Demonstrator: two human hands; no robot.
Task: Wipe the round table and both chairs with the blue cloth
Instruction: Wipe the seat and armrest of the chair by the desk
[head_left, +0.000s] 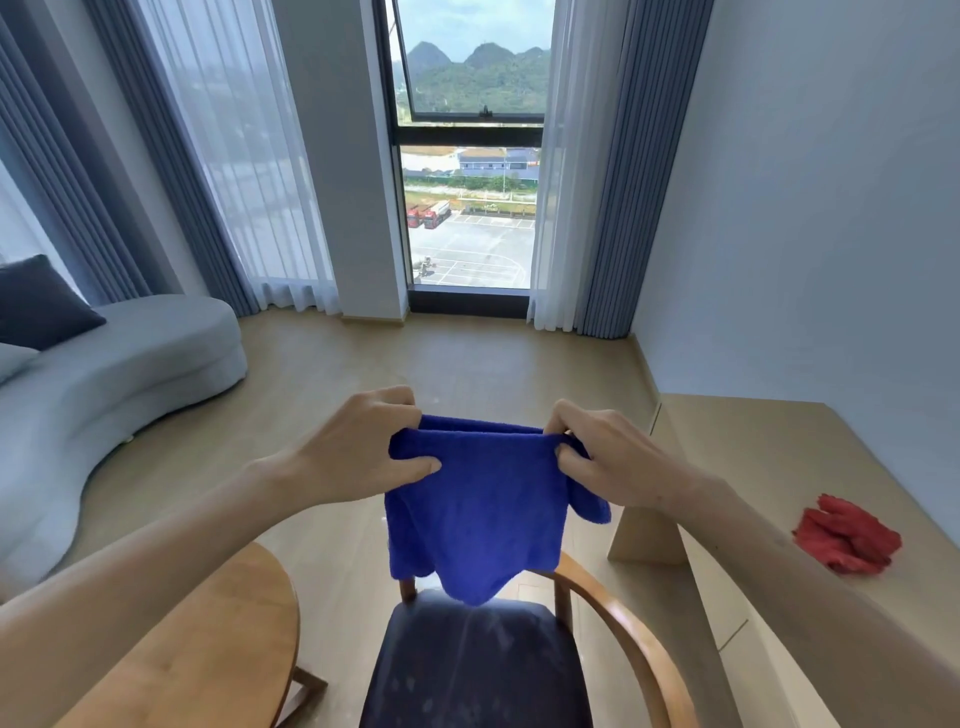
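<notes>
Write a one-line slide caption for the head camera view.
Both hands, left and right, hold the blue cloth stretched above a wooden chair beside the round table.

My left hand (363, 447) and right hand (608, 457) are bare: I have on no gloves, rings or watch that I can see. My forearms are bare too, from the wrists back to the lower corners of the view, with no sleeve or cuff showing. My fingers are slim, and the nails that show are short.
</notes>
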